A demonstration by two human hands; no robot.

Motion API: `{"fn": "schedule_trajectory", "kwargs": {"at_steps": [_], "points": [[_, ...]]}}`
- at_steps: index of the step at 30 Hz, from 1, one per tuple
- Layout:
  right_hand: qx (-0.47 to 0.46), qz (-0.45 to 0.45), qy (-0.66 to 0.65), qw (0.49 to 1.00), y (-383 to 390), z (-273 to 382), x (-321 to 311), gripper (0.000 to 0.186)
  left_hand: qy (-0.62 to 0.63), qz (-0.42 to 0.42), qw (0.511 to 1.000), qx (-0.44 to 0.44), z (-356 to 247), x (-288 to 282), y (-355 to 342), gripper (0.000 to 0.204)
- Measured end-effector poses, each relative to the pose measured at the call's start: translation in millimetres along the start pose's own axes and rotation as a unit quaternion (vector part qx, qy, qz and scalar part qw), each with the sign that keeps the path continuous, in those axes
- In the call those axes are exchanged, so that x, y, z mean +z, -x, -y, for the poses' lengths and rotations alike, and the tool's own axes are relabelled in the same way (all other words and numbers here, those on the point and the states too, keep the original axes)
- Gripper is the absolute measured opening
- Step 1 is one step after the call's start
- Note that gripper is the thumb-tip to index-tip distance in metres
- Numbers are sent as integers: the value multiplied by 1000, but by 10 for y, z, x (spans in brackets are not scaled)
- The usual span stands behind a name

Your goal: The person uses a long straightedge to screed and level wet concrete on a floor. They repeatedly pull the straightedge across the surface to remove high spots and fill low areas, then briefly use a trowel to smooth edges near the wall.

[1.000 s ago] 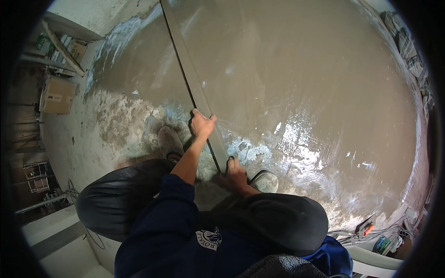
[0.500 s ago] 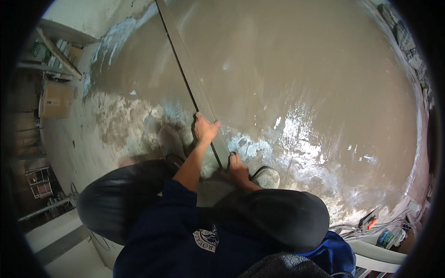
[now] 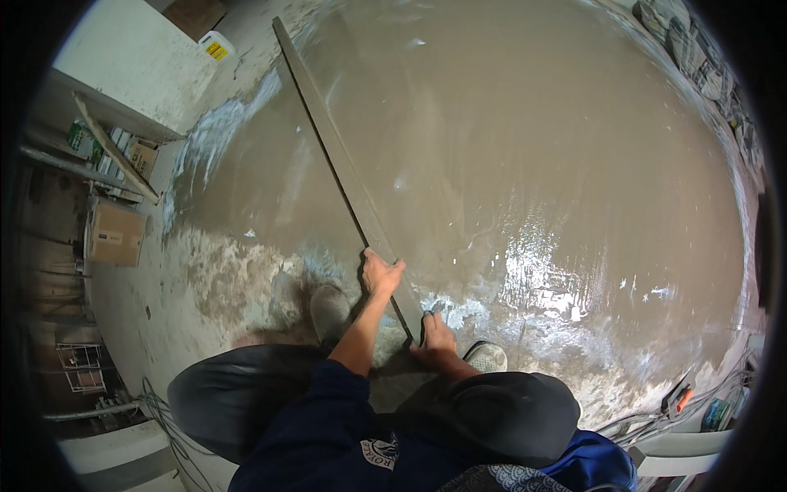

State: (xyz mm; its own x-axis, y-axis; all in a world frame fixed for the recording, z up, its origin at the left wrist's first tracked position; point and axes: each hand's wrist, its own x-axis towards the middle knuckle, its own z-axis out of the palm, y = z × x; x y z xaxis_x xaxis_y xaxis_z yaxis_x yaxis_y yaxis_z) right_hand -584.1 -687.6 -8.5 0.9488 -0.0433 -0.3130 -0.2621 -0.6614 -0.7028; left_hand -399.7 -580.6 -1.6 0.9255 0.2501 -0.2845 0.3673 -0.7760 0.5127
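Observation:
A long, straight, grey screed bar [image 3: 338, 156] slants across wet, smooth brown-grey mortar [image 3: 508, 123], its far tip toward the upper left. Near its lower end, my left hand [image 3: 381, 274] is closed around it, fingers over the dark left edge and thumb on the right side. My right hand [image 3: 436, 338] grips the bar's near end, between my shoes; part of those fingers is hidden. Both my knees are bent in a squat. Pale, rough, patchy floor [image 3: 225, 283] borders the mortar close to my feet.
Cardboard boxes [image 3: 116, 234] and a leaning wooden stick [image 3: 115, 148] stand at the left. A white jug [image 3: 216, 47] sits at the upper left. Lower right are an orange-handled trowel [image 3: 679, 399] and cables [image 3: 648, 428]. Crumpled sacks [image 3: 697, 57] line the right edge.
The view has shifted, so the scene sits lower in the picture, and the bar's far tip and white jug now show. Both hands keep their hold on the bar.

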Motion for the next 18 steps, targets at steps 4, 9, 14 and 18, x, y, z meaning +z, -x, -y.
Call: {"fn": "schedule_trajectory", "kwargs": {"at_steps": [4, 9, 14, 18], "points": [[-14, -15, -13, 1000, -115, 17, -104, 67, 12, 6, 1000, 14, -97, 41, -114, 90], [-39, -45, -32, 998, -299, 9, -213, 60, 7, 5, 999, 40, -230, 145, -314, 91], [-28, -55, -12, 998, -486, 9, -332, 59, 17, 31, 999, 33, -431, 227, -536, 89], [-27, -69, -16, 997, -656, -1, -466, 58, 16, 19, 998, 60, -655, 274, -640, 87]]}}
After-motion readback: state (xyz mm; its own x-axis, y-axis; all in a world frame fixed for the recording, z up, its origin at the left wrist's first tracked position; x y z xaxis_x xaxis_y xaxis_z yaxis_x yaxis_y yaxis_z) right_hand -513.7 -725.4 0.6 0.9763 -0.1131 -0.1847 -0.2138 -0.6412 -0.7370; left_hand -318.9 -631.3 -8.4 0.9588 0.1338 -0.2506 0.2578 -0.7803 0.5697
